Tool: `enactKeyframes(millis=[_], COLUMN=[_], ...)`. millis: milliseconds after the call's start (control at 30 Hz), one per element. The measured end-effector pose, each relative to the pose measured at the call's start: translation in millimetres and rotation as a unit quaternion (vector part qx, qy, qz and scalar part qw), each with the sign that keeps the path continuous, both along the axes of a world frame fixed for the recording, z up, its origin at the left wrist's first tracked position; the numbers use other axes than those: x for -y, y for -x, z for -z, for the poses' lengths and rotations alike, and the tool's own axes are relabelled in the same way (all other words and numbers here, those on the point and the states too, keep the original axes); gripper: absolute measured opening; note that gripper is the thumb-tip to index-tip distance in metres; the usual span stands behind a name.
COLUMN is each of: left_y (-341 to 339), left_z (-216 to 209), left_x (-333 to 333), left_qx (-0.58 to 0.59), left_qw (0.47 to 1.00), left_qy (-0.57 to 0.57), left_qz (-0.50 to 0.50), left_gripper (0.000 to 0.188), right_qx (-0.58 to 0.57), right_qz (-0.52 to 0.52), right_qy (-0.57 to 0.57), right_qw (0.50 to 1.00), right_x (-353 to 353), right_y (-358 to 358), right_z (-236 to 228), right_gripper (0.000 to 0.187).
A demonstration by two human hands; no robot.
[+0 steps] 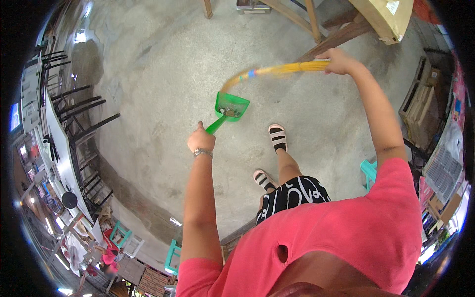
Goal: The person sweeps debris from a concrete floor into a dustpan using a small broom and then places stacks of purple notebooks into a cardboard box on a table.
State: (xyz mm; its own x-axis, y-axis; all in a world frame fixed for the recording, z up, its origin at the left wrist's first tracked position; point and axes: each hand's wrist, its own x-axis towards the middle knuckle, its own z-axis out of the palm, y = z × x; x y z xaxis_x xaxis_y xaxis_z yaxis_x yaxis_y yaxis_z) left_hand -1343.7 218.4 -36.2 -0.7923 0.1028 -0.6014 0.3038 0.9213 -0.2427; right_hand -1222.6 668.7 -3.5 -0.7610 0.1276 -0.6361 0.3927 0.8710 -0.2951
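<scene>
My left hand (202, 140) is closed round the handle of a green dustpan (239, 105), its thumb or a finger pointing along the handle. Some dark and pale debris (228, 113) lies in the pan, which is down at the concrete floor. Out to the right, my right hand (339, 62) grips the handle end of a yellow stick broom (292, 68) with blue and green bands. The broom curves left, and its blurred tip reaches the far edge of the dustpan.
Wooden legs (312, 20) and a slanted beam stand at the far right, beside a large cardboard box (388, 17). Along the left are a white table (62, 148) and black metal legs (89, 116). Teal stools (172, 257) stand near me. My sandalled feet (278, 137) are right of the dustpan.
</scene>
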Motion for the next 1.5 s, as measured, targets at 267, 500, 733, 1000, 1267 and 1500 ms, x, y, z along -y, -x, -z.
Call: enactKeyframes(millis=[267,500,733,1000,1267,1500], left_y=[9.4,17.0,16.7,21.1,29.9,29.3], left_z=[-3.7,-3.4,4.5,-21.2,4.5,4.6], left_x=[-14.3,-14.2,12.4,74.1,119.0,123.0], left_qx=[-0.006,0.021,0.034,0.076,0.079,0.089], left_qw=[1.0,0.999,0.993,0.983,0.973,0.971], left_qy=[-0.011,0.001,-0.022,-0.022,-0.008,0.004], left_qz=[0.027,0.043,0.109,0.165,0.215,0.223], left_gripper=[0.049,0.048,0.049,0.057,0.058,0.058], right_qx=[-0.066,0.045,-0.015,0.01,-0.03,0.03], right_qz=[0.297,-0.024,0.106,0.534,0.394,0.684], right_qy=[-0.063,-0.059,-0.031,0.078,0.164,0.105], right_qw=[0.95,0.997,0.994,0.842,0.904,0.721], right_x=[58.0,63.4,22.3,162.3,287.6,324.0], right_y=[5.5,19.3,-32.6,-95.2,-209.8,-219.1], right_z=[148.3,71.9,7.5,189.1,63.1,70.9], right_gripper=[0.022,0.025,0.038,0.025,0.047,0.031])
